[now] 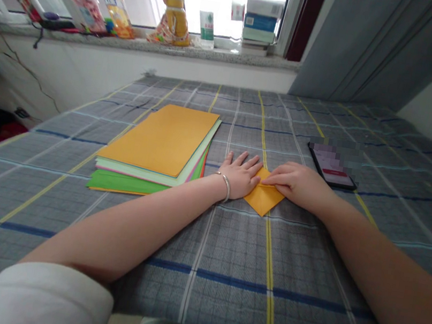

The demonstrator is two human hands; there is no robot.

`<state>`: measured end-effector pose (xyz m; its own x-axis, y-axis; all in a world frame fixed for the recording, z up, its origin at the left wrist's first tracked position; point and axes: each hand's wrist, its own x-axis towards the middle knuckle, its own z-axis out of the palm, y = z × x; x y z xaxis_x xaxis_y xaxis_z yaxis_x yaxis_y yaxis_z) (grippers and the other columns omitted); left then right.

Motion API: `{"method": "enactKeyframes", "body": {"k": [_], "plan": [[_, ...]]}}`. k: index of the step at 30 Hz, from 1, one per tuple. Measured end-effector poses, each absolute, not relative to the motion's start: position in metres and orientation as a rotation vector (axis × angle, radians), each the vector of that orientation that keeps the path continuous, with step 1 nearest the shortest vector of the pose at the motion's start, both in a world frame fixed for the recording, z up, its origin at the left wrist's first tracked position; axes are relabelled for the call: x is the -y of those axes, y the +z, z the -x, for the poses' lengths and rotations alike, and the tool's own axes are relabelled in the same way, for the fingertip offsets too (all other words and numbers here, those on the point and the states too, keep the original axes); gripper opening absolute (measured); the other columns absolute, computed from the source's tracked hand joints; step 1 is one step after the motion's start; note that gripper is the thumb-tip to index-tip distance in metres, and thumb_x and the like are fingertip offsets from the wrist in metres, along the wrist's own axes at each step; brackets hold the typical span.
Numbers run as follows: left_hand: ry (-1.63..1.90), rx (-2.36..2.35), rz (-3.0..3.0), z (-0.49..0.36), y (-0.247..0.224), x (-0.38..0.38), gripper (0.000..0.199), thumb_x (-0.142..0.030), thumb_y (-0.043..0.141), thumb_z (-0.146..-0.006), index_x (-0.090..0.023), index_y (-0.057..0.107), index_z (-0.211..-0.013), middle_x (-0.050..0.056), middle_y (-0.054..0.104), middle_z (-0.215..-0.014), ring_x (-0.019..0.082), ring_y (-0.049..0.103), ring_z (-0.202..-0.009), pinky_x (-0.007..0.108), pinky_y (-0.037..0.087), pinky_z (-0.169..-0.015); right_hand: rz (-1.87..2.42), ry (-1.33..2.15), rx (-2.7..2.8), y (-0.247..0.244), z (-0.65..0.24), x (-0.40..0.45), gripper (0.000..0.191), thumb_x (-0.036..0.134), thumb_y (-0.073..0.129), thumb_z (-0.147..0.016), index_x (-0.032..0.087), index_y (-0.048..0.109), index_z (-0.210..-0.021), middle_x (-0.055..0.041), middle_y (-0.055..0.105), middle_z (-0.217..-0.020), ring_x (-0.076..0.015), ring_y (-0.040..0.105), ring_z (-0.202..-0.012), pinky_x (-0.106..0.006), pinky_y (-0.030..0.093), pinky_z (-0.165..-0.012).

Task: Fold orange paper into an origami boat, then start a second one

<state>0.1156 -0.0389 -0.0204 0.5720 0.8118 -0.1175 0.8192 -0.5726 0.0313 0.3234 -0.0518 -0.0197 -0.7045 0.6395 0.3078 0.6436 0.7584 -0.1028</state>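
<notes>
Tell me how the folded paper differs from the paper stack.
The folded paper is small and creased; the paper stack is larger, with a flat top. The folded paper shows only orange; the paper stack also shows green and paler tones. The left hand and right hand touch the folded paper, not the paper stack. Both papers lie on the plaid cloth.

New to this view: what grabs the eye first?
Likely the paper stack, orange sheet on top, lying on the checked cloth left of the left hand. Next, the small folded orange paper under both hands, the right hand at its crease. Then the phone, screen lit, beyond the right hand.
</notes>
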Motion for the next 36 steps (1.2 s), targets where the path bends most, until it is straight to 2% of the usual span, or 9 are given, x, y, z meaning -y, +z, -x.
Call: {"method": "enactKeyframes", "body": {"k": [2, 7, 10, 15, 19, 24, 27, 32, 36], "plan": [[-0.147, -1.417, -2.707, -0.116, -0.021, 0.039, 0.060, -0.043, 0.013, -0.099, -0.023, 0.020, -0.155, -0.003, 0.012, -0.163, 0.030, 0.009, -0.150, 0.064, 0.009, -0.117, 0.963, -0.093, 2.685, -0.019, -0.322, 0.055, 0.031, 0.016, 0.051, -0.091, 0.030, 0.076, -0.104, -0.0032, 0.073, -0.100, -0.0200, 0.061, -0.091, -0.035, 0.046, -0.084], [-0.155, -1.443, -2.665, -0.116, -0.022, 0.038, 0.059, -0.045, 0.012, -0.098, -0.029, 0.018, -0.155, -0.006, 0.008, -0.162, 0.030, 0.006, -0.151, 0.075, 0.007, -0.111, 1.056, -0.212, 2.738, -0.012, -0.311, 0.065, 0.032, 0.016, 0.051, -0.090, 0.029, 0.076, -0.104, -0.0028, 0.073, -0.099, -0.0202, 0.061, -0.090, -0.032, 0.045, -0.079], [-0.147, -1.421, -2.661, -0.115, -0.022, 0.037, 0.060, -0.047, 0.012, -0.098, -0.029, 0.017, -0.155, -0.006, 0.008, -0.162, 0.032, 0.005, -0.150, 0.077, 0.005, -0.109, 1.134, -0.229, 2.772, -0.006, -0.306, 0.070, 0.031, 0.018, 0.051, -0.090, 0.030, 0.076, -0.103, -0.0027, 0.072, -0.103, -0.0206, 0.060, -0.091, -0.033, 0.044, -0.080], [-0.145, -1.386, -2.648, -0.112, -0.019, 0.036, 0.066, -0.060, 0.015, -0.095, -0.031, 0.017, -0.155, -0.005, 0.008, -0.162, 0.034, 0.003, -0.150, 0.076, 0.003, -0.110, 1.213, -0.234, 2.807, 0.000, -0.306, 0.072, 0.030, 0.020, 0.051, -0.089, 0.029, 0.077, -0.099, -0.0034, 0.072, -0.107, -0.0222, 0.059, -0.095, -0.035, 0.043, -0.083], [-0.152, -1.381, -2.648, -0.111, -0.019, 0.034, 0.071, -0.066, 0.019, -0.093, -0.032, 0.017, -0.155, -0.005, 0.009, -0.162, 0.035, 0.003, -0.150, 0.074, 0.003, -0.111, 1.247, -0.201, 2.802, 0.004, -0.310, 0.071, 0.029, 0.021, 0.053, -0.087, 0.032, 0.078, -0.095, -0.0006, 0.073, -0.105, -0.0215, 0.062, -0.094, -0.034, 0.043, -0.079], [-0.163, -1.383, -2.640, -0.111, -0.018, 0.034, 0.072, -0.066, 0.020, -0.092, -0.032, 0.017, -0.155, -0.005, 0.010, -0.162, 0.035, 0.003, -0.150, 0.074, 0.003, -0.111, 1.396, -0.154, 2.781, 0.009, -0.317, 0.073, 0.028, 0.023, 0.055, -0.085, 0.037, 0.078, -0.094, 0.0044, 0.071, -0.113, -0.0169, 0.064, -0.085, -0.030, 0.040, -0.062], [-0.168, -1.386, -2.634, -0.112, -0.017, 0.035, 0.071, -0.065, 0.020, -0.093, -0.032, 0.017, -0.155, -0.005, 0.009, -0.162, 0.034, 0.003, -0.150, 0.076, 0.003, -0.110, 1.488, -0.138, 2.761, 0.009, -0.322, 0.074, 0.028, 0.023, 0.057, -0.083, 0.038, 0.078, -0.093, 0.0059, 0.070, -0.114, -0.0151, 0.064, -0.080, -0.029, 0.037, -0.058], [-0.156, -1.386, -2.637, -0.111, -0.016, 0.035, 0.071, -0.065, 0.020, -0.093, -0.031, 0.018, -0.155, -0.005, 0.009, -0.162, 0.034, 0.003, -0.150, 0.076, 0.003, -0.110, 1.571, -0.090, 2.733, 0.010, -0.330, 0.073, 0.026, 0.024, 0.059, -0.081, 0.039, 0.078, -0.090, 0.0059, 0.072, -0.108, -0.0176, 0.065, -0.082, -0.029, 0.034, -0.055], [-0.158, -1.394, -2.637, -0.112, -0.016, 0.036, 0.070, -0.065, 0.021, -0.093, -0.031, 0.018, -0.155, -0.005, 0.010, -0.162, 0.034, 0.004, -0.150, 0.076, 0.004, -0.110, 1.697, -0.023, 2.706, 0.012, -0.336, 0.072, 0.024, 0.023, 0.062, -0.078, 0.039, 0.079, -0.085, 0.0051, 0.073, -0.105, -0.0197, 0.066, -0.083, -0.031, 0.038, -0.059]]}}
